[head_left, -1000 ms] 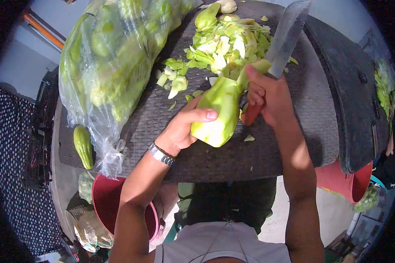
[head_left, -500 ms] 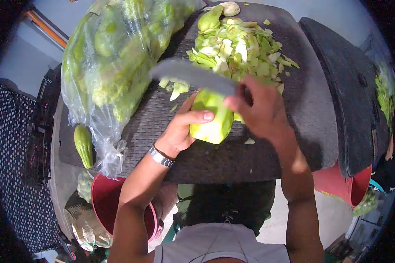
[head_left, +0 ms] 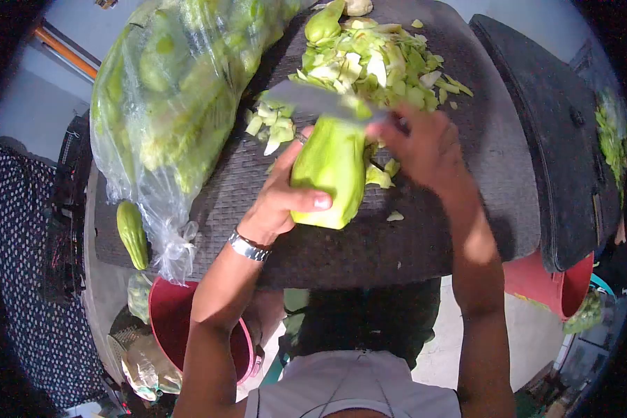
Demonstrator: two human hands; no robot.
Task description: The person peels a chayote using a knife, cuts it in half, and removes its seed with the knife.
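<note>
A pale green, partly peeled vegetable is gripped by my left hand, its thumb lying across the front. My right hand is closed on the handle of a large knife, whose blurred blade lies across the vegetable's far end, pointing left. The handle is mostly hidden by my fingers. Beyond the blade a heap of green and white peelings lies on the dark woven table. Smaller peelings are scattered left of the vegetable.
A clear plastic bag full of green vegetables fills the left side. One green vegetable lies beside its knotted end. Another sits behind the heap. Red buckets stand below the table's edge, left and right. A black panel is at right.
The knife has swung from upright at the right to lying across the vegetable, then shifted slightly. My left hand tilted the vegetable and moved it a little left. A peel strip left the right hand.
</note>
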